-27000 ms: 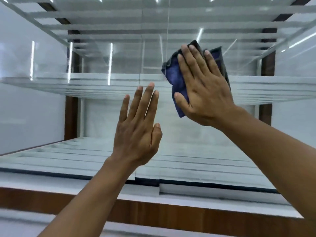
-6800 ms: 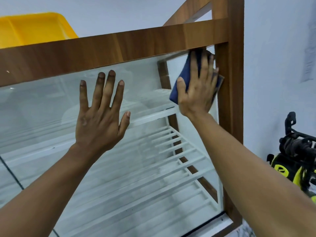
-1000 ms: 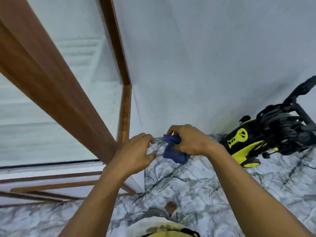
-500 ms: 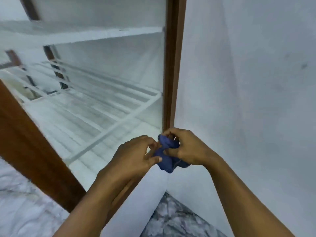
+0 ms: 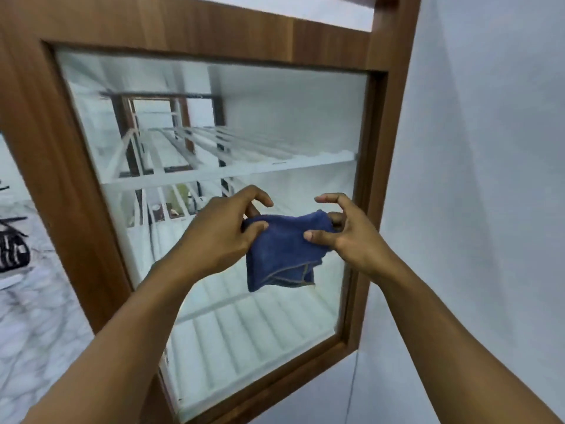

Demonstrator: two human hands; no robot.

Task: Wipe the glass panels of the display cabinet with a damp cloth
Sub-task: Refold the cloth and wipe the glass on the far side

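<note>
**Now the cloth hangs between both grips, with the side pane straight ahead**

The cloth (image 5: 284,249) is held up in front of the pane (image 5: 275,111), at about mid-height of it. Its top edge is stretched sideways from hand to hand and the rest droops below in loose folds. The left grip (image 5: 220,228) pinches the left end between thumb and curled fingers. The right grip (image 5: 345,237) pinches the right end between thumb and one finger, with its other fingers lifted and spread.

The pane lies directly beyond the cloth, away from the person. Whether the fabric touches it cannot be told from this view. The cloth's long axis runs left to right, while the pane stands taller than it is wide. Both hands sit about level and equally near the glass, so either could flatten the cloth onto it. This looks like the cloth being opened or refolded before wiping, and the coming move is probably a push forward.

Nothing stands between cloth and glass. The wooden frame (image 5: 46,148) borders the pane, and its right post sits just beside the wall (image 5: 489,179), which would cramp strokes of the right arm there. Behind the glass are white slatted shelves (image 5: 229,171), with a few small things too blurred to name. Marble floor (image 5: 30,332) shows at the left.
</note>
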